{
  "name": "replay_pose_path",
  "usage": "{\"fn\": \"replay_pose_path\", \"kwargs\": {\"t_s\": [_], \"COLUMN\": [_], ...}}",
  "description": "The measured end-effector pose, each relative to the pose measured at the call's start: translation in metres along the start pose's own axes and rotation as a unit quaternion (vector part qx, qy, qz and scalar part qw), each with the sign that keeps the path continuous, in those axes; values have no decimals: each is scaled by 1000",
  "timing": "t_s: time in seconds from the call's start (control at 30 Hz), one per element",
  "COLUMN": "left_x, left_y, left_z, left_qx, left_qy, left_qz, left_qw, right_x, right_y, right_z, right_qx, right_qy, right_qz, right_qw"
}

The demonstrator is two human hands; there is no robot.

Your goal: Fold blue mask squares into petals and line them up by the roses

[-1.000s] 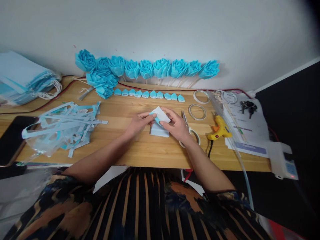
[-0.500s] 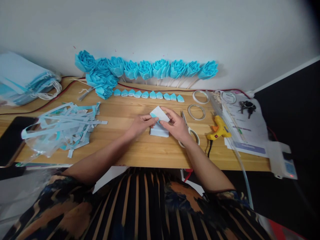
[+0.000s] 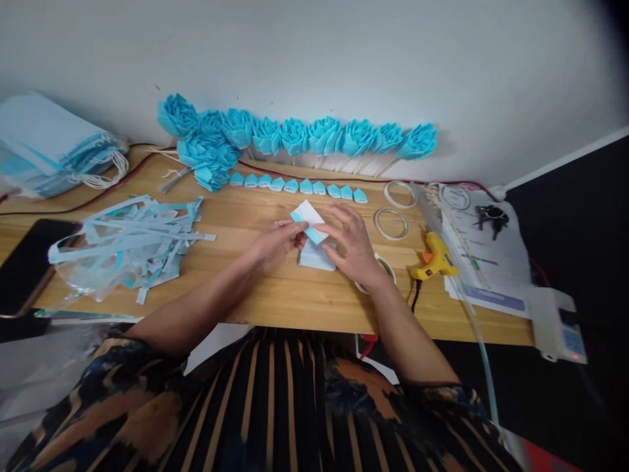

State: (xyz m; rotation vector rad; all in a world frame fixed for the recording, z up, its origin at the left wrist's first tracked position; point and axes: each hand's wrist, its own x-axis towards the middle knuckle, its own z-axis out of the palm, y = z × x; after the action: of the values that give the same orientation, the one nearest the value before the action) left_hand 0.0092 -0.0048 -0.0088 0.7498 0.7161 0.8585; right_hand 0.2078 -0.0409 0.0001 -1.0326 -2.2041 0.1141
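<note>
A partly folded piece of white and light-blue sheet (image 3: 310,215) is pinched between the thumb and fingers of my left hand (image 3: 276,245). My right hand (image 3: 354,248) has its fingers apart at the right side of that piece, and a fingertip appears to touch its edge. Below the piece, a stack of pale-blue sheets (image 3: 317,258) lies on the wooden table (image 3: 275,301). Scissors (image 3: 388,267) lie under my right wrist, with only part of the handles showing. A row of small folded blue petals (image 3: 291,186) stretches behind my hands.
Blue flowers on sticks (image 3: 324,134) lean along the wall. Scrap strips (image 3: 132,242), a phone (image 3: 34,262) and bagged masks (image 3: 54,147) occupy the left. At the right are tape rolls (image 3: 392,237), a yellow glue gun (image 3: 433,259), papers (image 3: 511,262) and keys (image 3: 491,216).
My right hand's fingers have lifted and spread away from the folded piece. The piece has turned slightly and shows more blue, still in my left hand. The view has shifted slightly.
</note>
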Motion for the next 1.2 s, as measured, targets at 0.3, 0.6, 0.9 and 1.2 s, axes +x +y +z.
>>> {"fn": "replay_pose_path", "kwargs": {"t_s": [0.3, 0.6, 0.9, 1.2], "left_x": [-1, -3, -5, -5], "left_y": [-4, -5, -1, -2], "left_z": [1, -1, 5, 4], "left_qx": [118, 279, 288, 280], "left_qy": [28, 52, 40, 49], "left_qz": [7, 66, 50, 57], "left_qw": [993, 957, 955, 957], "right_x": [1, 0, 1, -1], "right_y": [-4, -5, -9, -4], "right_z": [5, 5, 9, 13], "right_qx": [59, 141, 256, 266], "right_qy": [0, 48, 47, 76], "right_qz": [89, 173, 267, 299], "right_qw": [994, 974, 928, 913]}}
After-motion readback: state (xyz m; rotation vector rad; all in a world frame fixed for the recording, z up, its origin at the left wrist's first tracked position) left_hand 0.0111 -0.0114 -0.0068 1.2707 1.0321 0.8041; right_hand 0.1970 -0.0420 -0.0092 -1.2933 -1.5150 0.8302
